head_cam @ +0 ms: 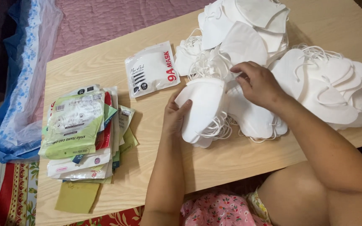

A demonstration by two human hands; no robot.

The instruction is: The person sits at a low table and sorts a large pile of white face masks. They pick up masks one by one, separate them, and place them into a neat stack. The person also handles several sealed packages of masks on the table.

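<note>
My left hand (pixel 175 118) holds a small stack of white folded face masks (pixel 202 109) upright on edge against the light wooden table (pixel 231 161). Their ear loops hang out on the right side. My right hand (pixel 258 83) rests on top of the mask heap just right of that stack, fingertips pinching at a mask near the stack's upper edge. A big pile of loose white masks (pixel 323 88) spreads to the right, and another pile (pixel 248 25) lies at the back.
One sealed white mask pouch (pixel 151 70) lies flat left of the masks. A stack of flat green, white and red packaging bags (pixel 82 134) sits at the table's left. Blue floral fabric (pixel 24 79) hangs beyond the left edge, over a pink bedcover.
</note>
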